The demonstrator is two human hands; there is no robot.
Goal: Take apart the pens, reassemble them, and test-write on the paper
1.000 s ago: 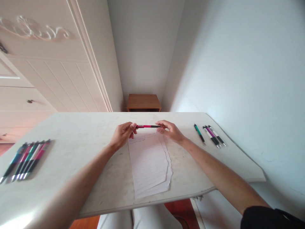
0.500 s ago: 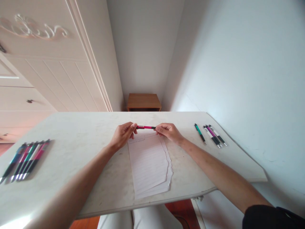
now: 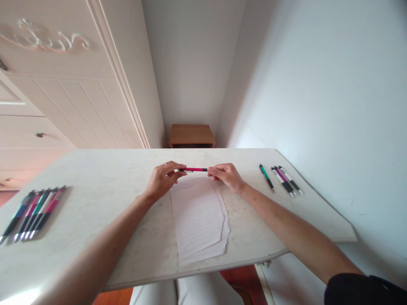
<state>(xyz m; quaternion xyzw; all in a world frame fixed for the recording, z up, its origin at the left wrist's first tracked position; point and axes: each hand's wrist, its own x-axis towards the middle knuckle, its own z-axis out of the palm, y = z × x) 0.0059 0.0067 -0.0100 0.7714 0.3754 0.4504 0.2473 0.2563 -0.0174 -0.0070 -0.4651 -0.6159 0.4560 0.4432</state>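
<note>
A pink pen (image 3: pixel 197 170) with black ends is held level between my two hands, just above the top of the paper. My left hand (image 3: pixel 163 178) pinches its clip end with thumb and fingers. At the other end, my right hand (image 3: pixel 227 176) grips the black part, and its fingers cover the tip. Below the pen lie torn-edged sheets of lined paper (image 3: pixel 200 224), with some handwriting near the top.
On the white table (image 3: pixel 127 250), several pens (image 3: pixel 40 212) lie side by side at the left. To the right are a green pen (image 3: pixel 266 176) and a small group of white and purple pens (image 3: pixel 286 180). A wall (image 3: pixel 333 106) borders the right side.
My left fingers have shifted on the pen, and the pen has turned so that its clip shows. My right hand has barely moved.
</note>
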